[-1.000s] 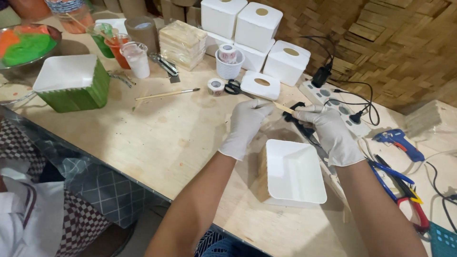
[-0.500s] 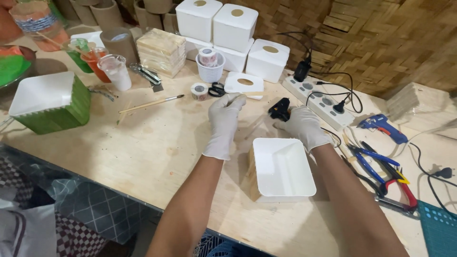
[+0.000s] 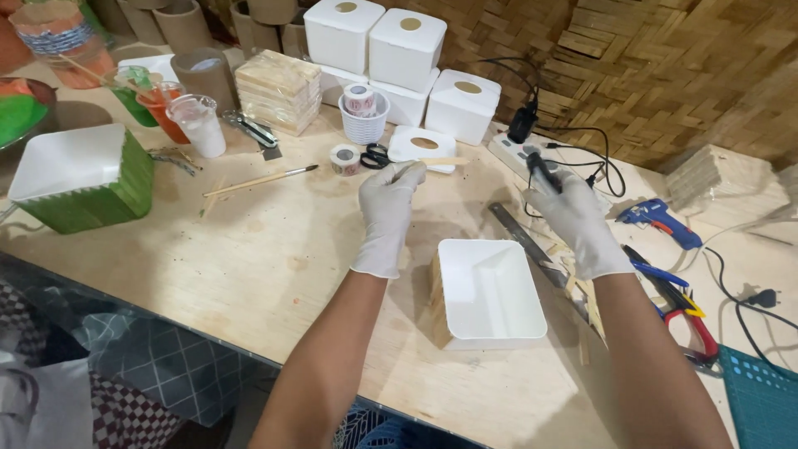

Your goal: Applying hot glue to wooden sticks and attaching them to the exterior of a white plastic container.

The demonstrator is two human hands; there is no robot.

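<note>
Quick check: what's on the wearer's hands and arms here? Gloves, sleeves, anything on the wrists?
Both the left hand and the right hand wear thin, whitish disposable gloves, slightly wrinkled, ending just past the wrist. Forearms are bare: no sleeves show, and no watch, band or marking is visible.

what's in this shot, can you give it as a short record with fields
left hand: gloved left hand pinches a flat wooden stick
right hand: gloved right hand grips a black tool; its tip is hidden
between hands: white box, open side up, a wooden strip along its left wall
beside box: metal ruler on the plywood table
far right: blue glue gun, red pliers
left: green-sided box, paintbrush
</note>
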